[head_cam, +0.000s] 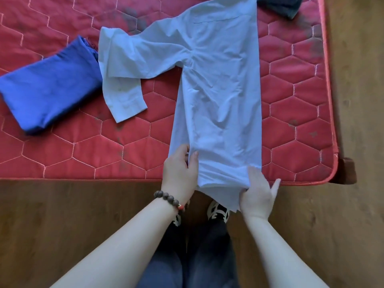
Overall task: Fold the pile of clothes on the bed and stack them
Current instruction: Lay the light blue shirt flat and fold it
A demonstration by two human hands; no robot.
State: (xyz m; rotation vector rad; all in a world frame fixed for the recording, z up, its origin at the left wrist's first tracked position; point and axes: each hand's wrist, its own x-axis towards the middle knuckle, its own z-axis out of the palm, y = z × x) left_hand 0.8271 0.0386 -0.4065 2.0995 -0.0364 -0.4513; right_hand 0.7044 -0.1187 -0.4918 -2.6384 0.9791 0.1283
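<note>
No readable text, labels or numbers anywhere.

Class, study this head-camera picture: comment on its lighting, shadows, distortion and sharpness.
Head view: soft, even light, no glare; faint shadows under the light blue shirt; wide-angle bending curves the mattress edge at right; left hand and right hand slightly soft, not blurred.

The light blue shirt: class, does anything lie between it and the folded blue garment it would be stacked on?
Nothing visible does. The light blue shirt, held at its hem by the left hand and right hand, has its sleeve already touching the folded blue garment. Only bare red mattress lies between them.
</note>
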